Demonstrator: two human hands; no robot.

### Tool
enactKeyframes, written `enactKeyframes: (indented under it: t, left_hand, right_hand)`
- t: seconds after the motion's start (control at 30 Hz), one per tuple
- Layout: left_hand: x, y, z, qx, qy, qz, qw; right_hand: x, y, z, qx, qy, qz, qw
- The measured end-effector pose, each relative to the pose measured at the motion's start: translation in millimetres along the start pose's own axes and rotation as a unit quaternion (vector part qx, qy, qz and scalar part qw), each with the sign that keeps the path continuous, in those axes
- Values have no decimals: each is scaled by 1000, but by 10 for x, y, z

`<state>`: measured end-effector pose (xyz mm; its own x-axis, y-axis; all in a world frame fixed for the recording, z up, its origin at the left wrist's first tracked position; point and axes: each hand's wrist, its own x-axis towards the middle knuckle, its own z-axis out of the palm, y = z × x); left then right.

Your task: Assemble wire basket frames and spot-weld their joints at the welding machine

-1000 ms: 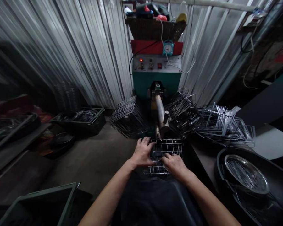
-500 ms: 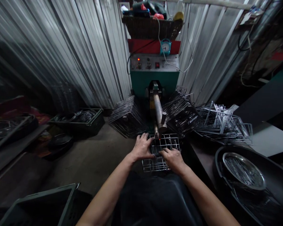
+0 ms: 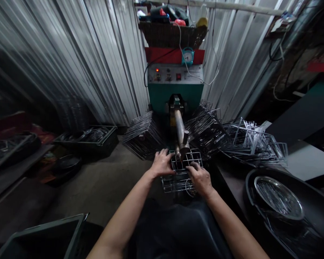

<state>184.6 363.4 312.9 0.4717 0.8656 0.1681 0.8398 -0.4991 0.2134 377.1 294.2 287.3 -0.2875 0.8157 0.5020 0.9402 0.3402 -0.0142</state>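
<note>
A wire rack [image 3: 175, 168] with a grid top and a lower tier sits at the tip of a spot welder [image 3: 180, 126]. My left hand [image 3: 162, 163] grips the rack's left side, thumb toward me and fingers on the far edge. On the right part of the grid, my right hand [image 3: 201, 178] has its fingers closed at a wire; exactly which wire is hidden. Below that hand a round wire ring [image 3: 187, 187] shows, partly covered. The welder's electrode end meets the grid near its far edge.
Stacked wire frames [image 3: 142, 138] stand left of the welder, with more wire frames [image 3: 209, 131] on its right. Loose bent wire pieces [image 3: 255, 144] lie farther right. A steel bowl of wires [image 3: 279, 198] rests in a black tub [image 3: 248, 187]. A green crate [image 3: 45, 228] is at lower left.
The rack has shifted slightly up and left in view. My right hand's fingers have curled in more, and the round ring now shows below it. The red glow at the electrode tip has faded.
</note>
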Motion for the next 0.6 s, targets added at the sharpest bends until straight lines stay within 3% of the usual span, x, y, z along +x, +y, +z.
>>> enactKeyframes:
  t: [0.23, 0.37, 0.5, 0.6]
  left_hand:
    - [228, -147, 24, -13, 13, 2, 1000]
    - [341, -220, 45, -22, 1, -1, 1000]
    - [284, -249, 44, -30, -9, 10, 999]
    - [131, -356, 124, -79, -10, 0, 997]
  right_hand:
    - [234, 135, 90, -18, -57, 33, 998]
    - [354, 97, 114, 4, -71, 41, 997]
    - [53, 131, -20, 72, -49, 63, 994]
    - [-429, 523, -150, 121, -37, 135, 983]
